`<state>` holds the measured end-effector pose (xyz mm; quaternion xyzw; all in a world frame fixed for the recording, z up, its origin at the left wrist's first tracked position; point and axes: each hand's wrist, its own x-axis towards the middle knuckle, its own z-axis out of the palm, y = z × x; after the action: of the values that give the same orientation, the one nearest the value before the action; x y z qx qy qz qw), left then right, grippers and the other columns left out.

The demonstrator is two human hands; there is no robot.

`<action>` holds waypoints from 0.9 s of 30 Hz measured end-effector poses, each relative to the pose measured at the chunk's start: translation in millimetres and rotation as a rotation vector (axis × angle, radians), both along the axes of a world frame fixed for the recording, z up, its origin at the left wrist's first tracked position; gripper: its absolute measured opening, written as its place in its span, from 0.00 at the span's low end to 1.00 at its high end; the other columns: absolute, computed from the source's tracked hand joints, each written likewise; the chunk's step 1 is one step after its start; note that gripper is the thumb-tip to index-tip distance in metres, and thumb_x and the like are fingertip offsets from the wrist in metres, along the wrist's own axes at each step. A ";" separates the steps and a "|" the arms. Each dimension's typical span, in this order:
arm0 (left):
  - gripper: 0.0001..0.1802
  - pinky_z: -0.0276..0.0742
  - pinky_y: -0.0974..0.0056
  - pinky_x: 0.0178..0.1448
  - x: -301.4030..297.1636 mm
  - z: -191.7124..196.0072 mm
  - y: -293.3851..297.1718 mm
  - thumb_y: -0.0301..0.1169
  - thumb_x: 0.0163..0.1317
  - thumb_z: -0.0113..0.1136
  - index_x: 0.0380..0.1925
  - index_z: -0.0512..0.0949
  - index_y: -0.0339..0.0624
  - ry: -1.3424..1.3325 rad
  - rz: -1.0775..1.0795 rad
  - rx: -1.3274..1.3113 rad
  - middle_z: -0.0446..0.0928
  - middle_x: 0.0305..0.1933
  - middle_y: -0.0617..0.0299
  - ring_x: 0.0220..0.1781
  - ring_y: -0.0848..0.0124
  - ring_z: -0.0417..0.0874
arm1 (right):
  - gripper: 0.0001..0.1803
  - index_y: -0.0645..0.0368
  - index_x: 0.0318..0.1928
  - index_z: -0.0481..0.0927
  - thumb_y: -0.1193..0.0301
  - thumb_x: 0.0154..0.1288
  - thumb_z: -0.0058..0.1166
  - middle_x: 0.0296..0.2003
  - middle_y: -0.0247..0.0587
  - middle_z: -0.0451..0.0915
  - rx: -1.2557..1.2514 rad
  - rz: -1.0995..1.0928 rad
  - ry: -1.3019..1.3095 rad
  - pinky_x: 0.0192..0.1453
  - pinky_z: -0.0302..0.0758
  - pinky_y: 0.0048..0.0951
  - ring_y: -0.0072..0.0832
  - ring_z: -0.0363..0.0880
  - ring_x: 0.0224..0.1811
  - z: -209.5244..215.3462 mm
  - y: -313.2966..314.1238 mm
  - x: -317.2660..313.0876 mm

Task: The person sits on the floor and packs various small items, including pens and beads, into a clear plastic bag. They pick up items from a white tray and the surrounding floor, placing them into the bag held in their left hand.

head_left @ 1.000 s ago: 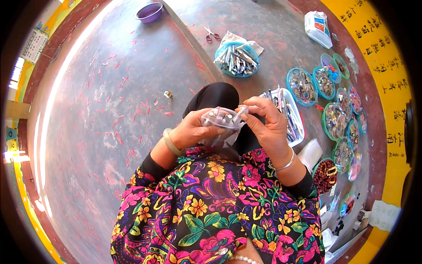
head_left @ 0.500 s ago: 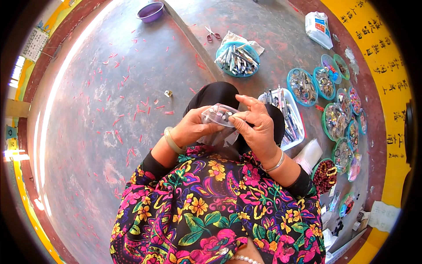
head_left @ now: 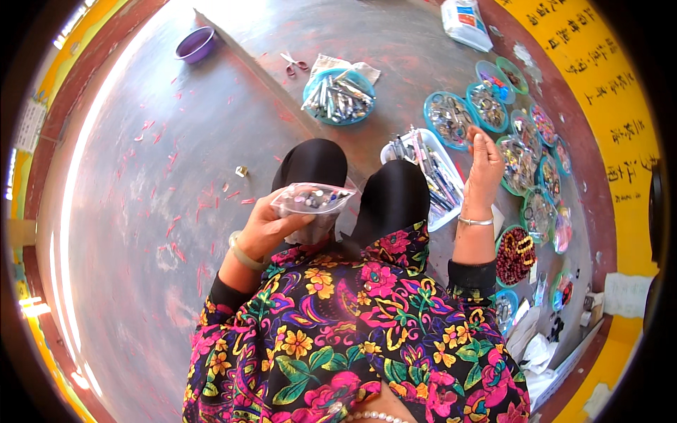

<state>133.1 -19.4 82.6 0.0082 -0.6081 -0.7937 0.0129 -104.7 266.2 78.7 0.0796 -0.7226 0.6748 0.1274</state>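
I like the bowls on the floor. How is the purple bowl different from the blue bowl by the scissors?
The purple bowl looks empty; the blue bowl is heaped with thin silvery sticks. The purple bowl sits alone at the far left; the blue bowl rests partly on a white cloth, beside the scissors. The blue bowl looks wider. Both are round and stand upright on the floor.

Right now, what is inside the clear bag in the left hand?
The clear bag in the left hand holds small dark and coloured bits, too small to identify. Its lower part is hidden by the fingers.

Bead dishes (head_left: pixel 523 158) right of tray (head_left: pixel 451 204)
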 end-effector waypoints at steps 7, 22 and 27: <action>0.21 0.70 0.67 0.58 -6.8 6.8 -4.1 0.19 0.57 0.58 0.52 0.71 0.29 0.036 0.111 -0.058 0.77 0.51 0.56 0.52 0.72 0.76 | 0.12 0.61 0.39 0.84 0.67 0.58 0.59 0.32 0.37 0.84 0.579 -0.020 -0.197 0.39 0.74 0.26 0.23 0.81 0.34 -158.8 86.4 -23.7; 0.21 0.71 0.67 0.55 -10.5 3.2 4.8 0.24 0.56 0.62 0.50 0.73 0.28 -0.018 0.139 -0.057 0.78 0.48 0.56 0.49 0.71 0.78 | 0.10 0.59 0.32 0.81 0.69 0.49 0.53 0.34 0.53 0.81 1.218 0.087 -0.545 0.45 0.75 0.43 0.46 0.80 0.40 -207.2 72.0 18.4; 0.20 0.71 0.67 0.55 -9.3 5.8 7.9 0.23 0.57 0.61 0.50 0.72 0.28 -0.002 0.138 -0.069 0.78 0.48 0.56 0.49 0.71 0.78 | 0.08 0.58 0.24 0.81 0.67 0.45 0.55 0.27 0.53 0.80 1.065 0.093 -0.464 0.40 0.74 0.40 0.47 0.79 0.33 -200.6 85.1 18.7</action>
<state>123.8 -11.5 88.4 0.0504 -0.6333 -0.7693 0.0669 -86.0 351.2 -121.9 0.0142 -0.9671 0.2229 -0.1217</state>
